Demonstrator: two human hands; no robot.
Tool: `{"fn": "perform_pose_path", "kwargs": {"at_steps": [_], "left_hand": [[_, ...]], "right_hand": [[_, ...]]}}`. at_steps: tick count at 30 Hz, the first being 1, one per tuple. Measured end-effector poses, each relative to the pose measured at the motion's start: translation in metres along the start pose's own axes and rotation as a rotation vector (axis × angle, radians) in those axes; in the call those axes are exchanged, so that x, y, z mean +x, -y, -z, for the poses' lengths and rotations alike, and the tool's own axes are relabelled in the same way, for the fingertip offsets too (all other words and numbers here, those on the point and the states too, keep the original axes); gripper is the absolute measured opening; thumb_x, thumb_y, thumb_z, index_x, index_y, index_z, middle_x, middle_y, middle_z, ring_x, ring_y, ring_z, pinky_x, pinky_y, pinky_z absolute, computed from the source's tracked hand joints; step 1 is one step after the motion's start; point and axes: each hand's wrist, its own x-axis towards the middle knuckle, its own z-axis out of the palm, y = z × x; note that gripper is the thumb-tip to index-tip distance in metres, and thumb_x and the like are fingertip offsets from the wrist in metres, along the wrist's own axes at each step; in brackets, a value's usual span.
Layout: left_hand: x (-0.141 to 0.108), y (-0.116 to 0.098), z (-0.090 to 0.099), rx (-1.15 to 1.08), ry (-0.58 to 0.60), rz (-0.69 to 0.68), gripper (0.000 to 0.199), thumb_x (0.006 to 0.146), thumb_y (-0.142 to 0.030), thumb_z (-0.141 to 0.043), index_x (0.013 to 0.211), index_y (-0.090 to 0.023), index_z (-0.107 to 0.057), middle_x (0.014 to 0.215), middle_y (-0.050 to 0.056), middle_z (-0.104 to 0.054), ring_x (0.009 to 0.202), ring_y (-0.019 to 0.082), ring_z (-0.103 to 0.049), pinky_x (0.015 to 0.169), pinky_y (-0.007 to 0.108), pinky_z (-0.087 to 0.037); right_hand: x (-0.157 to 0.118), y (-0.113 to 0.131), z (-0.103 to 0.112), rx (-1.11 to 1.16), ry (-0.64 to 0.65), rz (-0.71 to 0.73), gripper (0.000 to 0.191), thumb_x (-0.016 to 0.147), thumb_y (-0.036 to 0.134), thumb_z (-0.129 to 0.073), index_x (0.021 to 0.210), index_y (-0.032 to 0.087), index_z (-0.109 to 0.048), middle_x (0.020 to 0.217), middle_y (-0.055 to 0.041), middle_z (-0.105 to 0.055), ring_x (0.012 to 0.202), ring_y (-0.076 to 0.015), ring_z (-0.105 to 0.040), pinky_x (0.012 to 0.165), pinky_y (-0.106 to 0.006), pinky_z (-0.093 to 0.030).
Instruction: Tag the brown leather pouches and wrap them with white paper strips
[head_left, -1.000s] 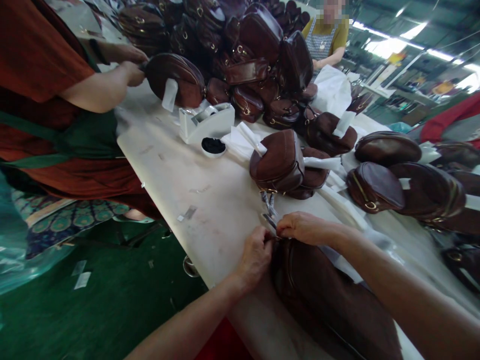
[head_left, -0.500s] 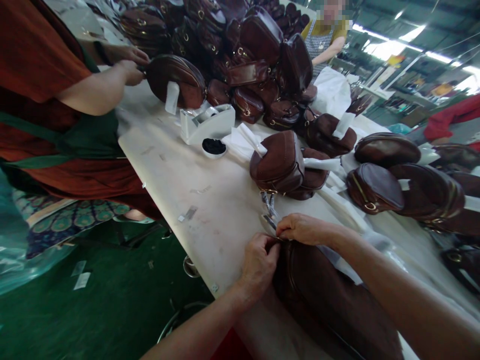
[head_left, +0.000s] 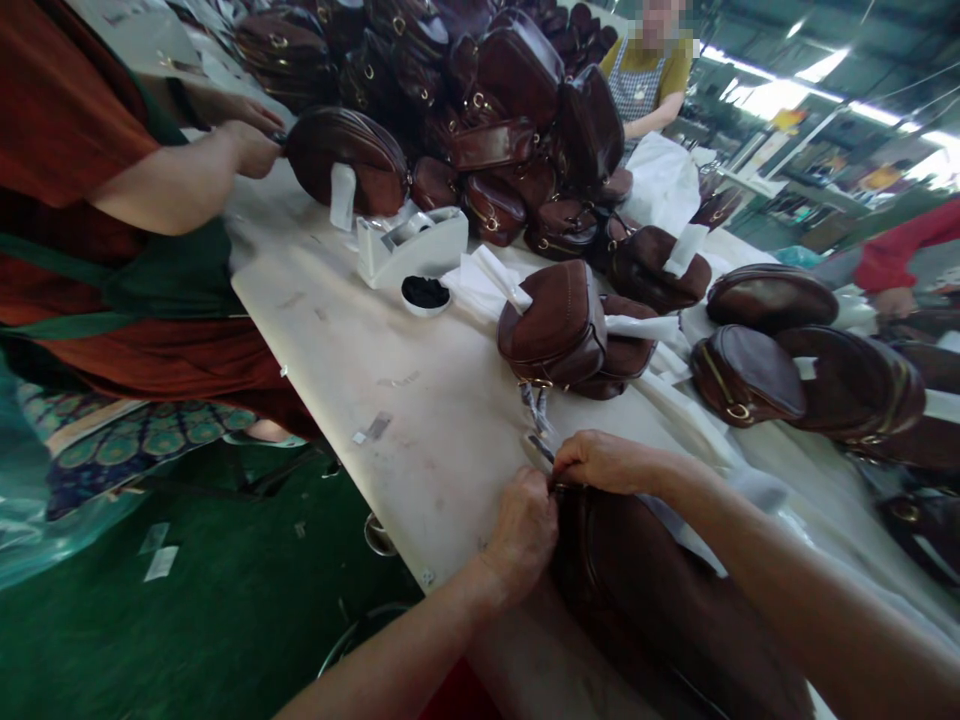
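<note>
A brown leather bag (head_left: pixel 675 590) lies in front of me on the pale table, running toward the lower right. At its far end my left hand (head_left: pixel 525 530) is closed, fingers bent against the bag's edge. Right beside it my right hand (head_left: pixel 600 462) pinches the same end from above. The small part between the fingertips is hidden. Just beyond my hands, a wrapped strap piece (head_left: pixel 536 415) hangs from the metal ring of a second brown bag (head_left: pixel 555 320), which has white paper tucked on it.
A white tape dispenser (head_left: pixel 412 245) and a small bowl of black material (head_left: pixel 425 295) stand farther back. Behind them rises a pile of brown bags (head_left: pixel 502 150). More bags (head_left: pixel 810 380) lie at right. At left, a co-worker's hand (head_left: pixel 255 148) holds a round bag (head_left: pixel 345 160).
My left hand has rolled over, its knuckles now turned upward at the bag's end. My right hand stays almost in place. The co-worker's hands at left have shifted slightly left.
</note>
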Motion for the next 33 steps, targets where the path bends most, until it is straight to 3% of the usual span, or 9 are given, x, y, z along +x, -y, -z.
{"fn": "perform_pose_path", "kwargs": {"at_steps": [7, 13, 17, 22, 33], "left_hand": [[0.003, 0.001, -0.001, 0.01, 0.001, 0.021, 0.014, 0.074, -0.005, -0.048, 0.074, -0.014, -0.059, 0.076, 0.008, -0.06, 0.073, 0.02, -0.056, 0.07, 0.032, -0.044], [-0.001, 0.0, 0.012, -0.042, -0.016, 0.012, 0.016, 0.069, -0.004, -0.046, 0.063, -0.016, -0.054, 0.065, 0.001, -0.055, 0.064, 0.014, -0.051, 0.062, 0.026, -0.039], [-0.006, 0.002, 0.025, -0.283, 0.014, 0.11, 0.013, 0.062, -0.009, -0.045, 0.056, -0.016, -0.054, 0.052, -0.002, -0.049, 0.051, 0.011, -0.045, 0.05, 0.021, -0.034], [-0.009, -0.001, 0.034, -0.645, 0.045, 0.286, 0.006, 0.056, -0.016, -0.049, 0.05, -0.017, -0.049, 0.042, -0.003, -0.047, 0.04, 0.009, -0.04, 0.041, 0.02, -0.029], [-0.013, 0.006, 0.038, -0.556, -0.014, 0.202, 0.006, 0.055, -0.02, -0.047, 0.051, -0.018, -0.051, 0.046, -0.004, -0.046, 0.045, 0.009, -0.04, 0.045, 0.02, -0.032]], "right_hand": [[0.001, 0.0, -0.001, -0.041, -0.01, 0.016, 0.029, 0.071, 0.013, -0.051, 0.084, 0.018, -0.075, 0.075, -0.001, -0.072, 0.073, -0.0166, -0.062, 0.064, -0.023, -0.043], [-0.006, 0.005, 0.005, -0.111, -0.056, -0.018, 0.034, 0.072, 0.013, -0.051, 0.098, 0.019, -0.072, 0.087, -0.0026, -0.072, 0.081, -0.0177, -0.064, 0.072, -0.023, -0.043], [-0.009, 0.009, 0.007, -0.224, -0.115, -0.017, 0.035, 0.072, 0.013, -0.05, 0.099, 0.021, -0.072, 0.092, -0.0037, -0.072, 0.088, -0.02, -0.063, 0.078, -0.026, -0.043], [-0.009, 0.018, 0.003, -0.198, -0.121, 0.052, 0.037, 0.07, 0.013, -0.05, 0.099, 0.02, -0.072, 0.098, -0.0056, -0.068, 0.092, -0.02, -0.061, 0.082, -0.027, -0.042], [-0.001, 0.017, -0.006, -0.16, -0.16, 0.156, 0.026, 0.068, 0.012, -0.052, 0.083, 0.017, -0.072, 0.085, -0.0043, -0.064, 0.08, -0.017, -0.058, 0.074, -0.025, -0.041]]}}
